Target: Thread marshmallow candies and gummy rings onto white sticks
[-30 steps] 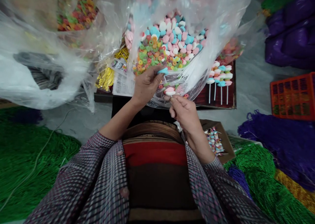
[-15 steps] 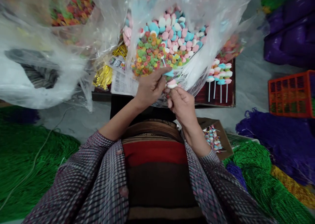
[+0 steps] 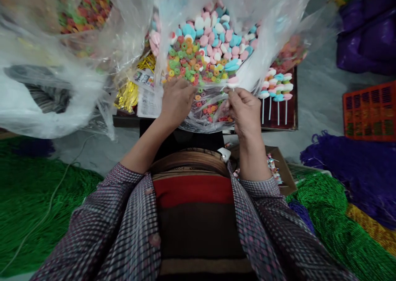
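Note:
My right hand (image 3: pixel 246 108) pinches a white stick that carries a pink-and-white marshmallow (image 3: pixel 233 81) and a blue-and-white one above it; most of the stick is hidden. On the near left of the candy pile, my left hand (image 3: pixel 177 99) rests with curled fingers by the gummy rings (image 3: pixel 185 60). Its fingertips are hidden, so what they grip does not show. Pink, white and blue marshmallows (image 3: pixel 213 33) lie behind the rings in an open clear plastic bag (image 3: pixel 201 124). More rings show through the plastic between my hands.
Finished marshmallow skewers (image 3: pixel 278 85) lie at the table's right end. Gold twist ties (image 3: pixel 128 96) and newspaper (image 3: pixel 147 101) lie left of the bag. Below the table edge stands a cardboard box (image 3: pixel 286 174) of wrapped candies. An orange crate (image 3: pixel 369 112) and green strands (image 3: pixel 321 207) are on the right.
My hands have moved apart. The left went leftward from the skewer to the gummy rings; the right shifted right and up with the marshmallow stick.

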`<state>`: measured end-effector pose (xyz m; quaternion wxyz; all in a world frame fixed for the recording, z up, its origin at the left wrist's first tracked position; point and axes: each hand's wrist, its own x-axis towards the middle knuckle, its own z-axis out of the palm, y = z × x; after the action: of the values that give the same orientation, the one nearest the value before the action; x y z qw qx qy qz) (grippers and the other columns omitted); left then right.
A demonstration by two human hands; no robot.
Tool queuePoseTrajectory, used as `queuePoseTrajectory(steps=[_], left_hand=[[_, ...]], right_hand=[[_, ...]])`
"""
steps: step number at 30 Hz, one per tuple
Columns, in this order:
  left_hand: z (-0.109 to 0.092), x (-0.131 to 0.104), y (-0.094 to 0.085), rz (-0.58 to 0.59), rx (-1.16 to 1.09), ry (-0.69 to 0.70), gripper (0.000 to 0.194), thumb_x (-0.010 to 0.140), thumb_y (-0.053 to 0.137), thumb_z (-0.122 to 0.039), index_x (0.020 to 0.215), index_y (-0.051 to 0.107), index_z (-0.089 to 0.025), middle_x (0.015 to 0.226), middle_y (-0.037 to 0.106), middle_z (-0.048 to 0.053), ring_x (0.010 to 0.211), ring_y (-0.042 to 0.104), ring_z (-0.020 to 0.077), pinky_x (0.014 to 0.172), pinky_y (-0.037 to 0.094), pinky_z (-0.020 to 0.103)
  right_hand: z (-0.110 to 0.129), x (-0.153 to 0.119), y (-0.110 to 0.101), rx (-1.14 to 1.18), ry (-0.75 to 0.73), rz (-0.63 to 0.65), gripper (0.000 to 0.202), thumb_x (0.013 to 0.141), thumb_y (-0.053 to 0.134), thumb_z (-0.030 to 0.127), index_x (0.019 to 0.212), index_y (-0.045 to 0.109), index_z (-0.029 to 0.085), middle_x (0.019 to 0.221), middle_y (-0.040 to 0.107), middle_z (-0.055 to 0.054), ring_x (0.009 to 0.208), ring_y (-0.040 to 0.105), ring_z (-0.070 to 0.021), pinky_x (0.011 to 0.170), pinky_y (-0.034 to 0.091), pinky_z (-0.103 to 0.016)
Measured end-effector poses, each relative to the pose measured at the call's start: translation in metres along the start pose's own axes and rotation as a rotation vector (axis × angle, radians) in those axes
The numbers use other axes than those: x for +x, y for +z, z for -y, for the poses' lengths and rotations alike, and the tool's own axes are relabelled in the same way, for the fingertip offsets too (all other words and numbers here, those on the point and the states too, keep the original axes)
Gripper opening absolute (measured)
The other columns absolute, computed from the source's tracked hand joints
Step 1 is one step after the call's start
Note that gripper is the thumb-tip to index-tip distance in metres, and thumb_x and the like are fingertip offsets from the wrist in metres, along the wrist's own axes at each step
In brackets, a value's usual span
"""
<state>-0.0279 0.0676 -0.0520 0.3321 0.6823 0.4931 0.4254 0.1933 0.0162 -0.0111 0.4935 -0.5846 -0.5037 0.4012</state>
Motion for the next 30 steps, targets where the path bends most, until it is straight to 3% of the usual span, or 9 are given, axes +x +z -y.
queuePoseTrajectory(steps=[4,8,12,16,19,22,27,30], left_hand=[[-0.002,0.003,0.013,0.091,0.237,-0.023,0.028,0.093,0.068,-0.051,0.091,0.072,-0.023,0.103,0.069,0.012,0.141,0.047,0.0389,0.125,0.025,0.057],[-0.019,0.000,0.010,0.187,0.545,0.028,0.035,0.104,0.047,-0.045,0.100,0.073,-0.022,0.110,0.069,0.013,0.139,0.050,0.0375,0.122,0.029,0.058],[-0.024,-0.009,0.005,0.148,0.571,0.082,0.029,0.101,0.055,-0.044,0.090,0.070,-0.022,0.106,0.072,0.010,0.132,0.056,0.0349,0.120,0.033,0.057],[-0.018,-0.014,0.004,0.021,0.410,0.043,0.024,0.094,0.068,-0.043,0.085,0.066,-0.021,0.098,0.074,0.008,0.116,0.065,0.0301,0.113,0.045,0.052],[-0.015,-0.011,0.001,-0.042,0.144,-0.054,0.024,0.092,0.071,-0.044,0.087,0.064,-0.022,0.084,0.072,0.003,0.094,0.070,0.0216,0.096,0.056,0.039],[-0.013,-0.007,-0.003,-0.066,-0.145,-0.152,0.025,0.092,0.071,-0.044,0.090,0.062,-0.022,0.080,0.070,0.000,0.081,0.071,0.0160,0.081,0.059,0.031],[-0.017,-0.005,-0.004,-0.075,-0.407,-0.227,0.026,0.091,0.076,-0.040,0.093,0.059,-0.020,0.087,0.071,0.002,0.090,0.075,0.0198,0.084,0.061,0.037],[-0.024,-0.006,0.004,-0.049,-0.496,-0.259,0.030,0.087,0.081,-0.039,0.091,0.059,-0.021,0.083,0.070,0.001,0.093,0.075,0.0207,0.083,0.062,0.036]], right_hand=[[-0.004,0.014,0.019,-0.188,-0.102,0.015,0.039,0.097,0.061,0.053,0.076,0.066,0.022,0.065,0.054,0.002,0.070,0.055,-0.0143,0.067,0.047,-0.029],[-0.010,0.033,0.036,-0.468,-0.161,0.054,0.034,0.098,0.058,0.041,0.072,0.063,0.021,0.071,0.062,0.000,0.078,0.060,-0.0177,0.077,0.049,-0.032],[-0.014,0.045,0.049,-0.742,-0.146,0.131,0.025,0.098,0.054,0.029,0.077,0.065,0.021,0.084,0.071,-0.007,0.088,0.065,-0.0236,0.085,0.049,-0.038],[-0.014,0.045,0.053,-0.862,-0.147,0.177,0.020,0.098,0.053,0.025,0.087,0.069,0.021,0.096,0.073,-0.011,0.096,0.066,-0.0266,0.088,0.049,-0.040],[-0.014,0.041,0.050,-0.840,-0.186,0.207,0.023,0.099,0.051,0.026,0.088,0.071,0.021,0.096,0.074,-0.011,0.096,0.066,-0.0260,0.086,0.050,-0.039],[-0.017,0.039,0.045,-0.777,-0.188,0.199,0.023,0.098,0.055,0.028,0.084,0.071,0.020,0.092,0.074,-0.010,0.094,0.067,-0.0255,0.086,0.051,-0.039],[-0.016,0.032,0.036,-0.351,-0.158,0.045,0.032,0.099,0.059,0.047,0.091,0.074,0.020,0.090,0.073,-0.005,0.088,0.067,-0.0211,0.083,0.056,-0.038],[-0.009,0.024,0.037,-0.144,-0.176,0.038,0.038,0.098,0.058,0.057,0.098,0.074,0.022,0.092,0.072,-0.002,0.089,0.067,-0.0187,0.082,0.058,-0.038]])
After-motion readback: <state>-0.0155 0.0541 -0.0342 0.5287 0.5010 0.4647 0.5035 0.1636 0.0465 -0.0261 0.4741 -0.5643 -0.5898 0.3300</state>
